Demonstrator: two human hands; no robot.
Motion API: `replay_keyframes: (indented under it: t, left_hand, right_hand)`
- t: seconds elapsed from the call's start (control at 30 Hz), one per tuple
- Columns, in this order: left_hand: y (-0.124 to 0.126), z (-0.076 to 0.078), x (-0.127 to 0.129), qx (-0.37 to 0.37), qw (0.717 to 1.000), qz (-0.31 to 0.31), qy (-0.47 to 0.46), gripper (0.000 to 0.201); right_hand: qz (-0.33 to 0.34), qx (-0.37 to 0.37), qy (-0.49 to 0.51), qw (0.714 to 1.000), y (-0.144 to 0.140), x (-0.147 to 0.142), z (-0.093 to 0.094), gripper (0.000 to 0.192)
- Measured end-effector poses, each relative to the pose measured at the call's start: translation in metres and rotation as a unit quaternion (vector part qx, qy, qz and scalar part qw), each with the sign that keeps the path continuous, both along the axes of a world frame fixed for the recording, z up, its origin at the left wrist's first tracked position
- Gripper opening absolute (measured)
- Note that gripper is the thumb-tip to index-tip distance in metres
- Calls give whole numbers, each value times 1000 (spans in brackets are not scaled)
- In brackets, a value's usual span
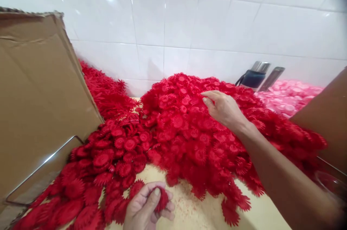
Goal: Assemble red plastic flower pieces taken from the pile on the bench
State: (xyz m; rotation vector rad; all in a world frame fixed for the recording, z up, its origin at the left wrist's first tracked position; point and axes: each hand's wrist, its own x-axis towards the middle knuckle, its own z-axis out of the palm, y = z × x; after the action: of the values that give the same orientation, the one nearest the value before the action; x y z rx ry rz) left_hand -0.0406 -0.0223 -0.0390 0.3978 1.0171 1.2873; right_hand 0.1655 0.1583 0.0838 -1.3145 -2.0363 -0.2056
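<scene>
A big heap of red plastic flower-shaped pieces fills the middle of the frame and spills to the lower left, blocking most of the pale yellow tabletop. Bare tabletop shows only at the bottom centre, beside the left hand. A tall brown cardboard sheet walls off the left side. The white tiled wall closes the back. A dark blue flask and a pile of pink plastic pieces stand at upper right.

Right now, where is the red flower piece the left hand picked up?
In the head view, low and centre: the red flower piece is pinched in the left hand, just below the big red pile.
</scene>
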Motion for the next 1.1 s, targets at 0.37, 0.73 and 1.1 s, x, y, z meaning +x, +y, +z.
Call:
replay_keyframes:
  t: [0.37,0.73,1.1]
  left_hand:
    - [6,10,29,31,999,-1,34,26]
    - [-2,3,27,52,996,-34,-59,20]
    - [-6,7,31,48,999,-12,15,8]
  right_hand:
    - [251,-317,94,910,-132,-46,-61,9]
    - [255,-453,291,803,-144,-43,-99,14]
    - [194,-369,271,868,-158,-44,-101,13]
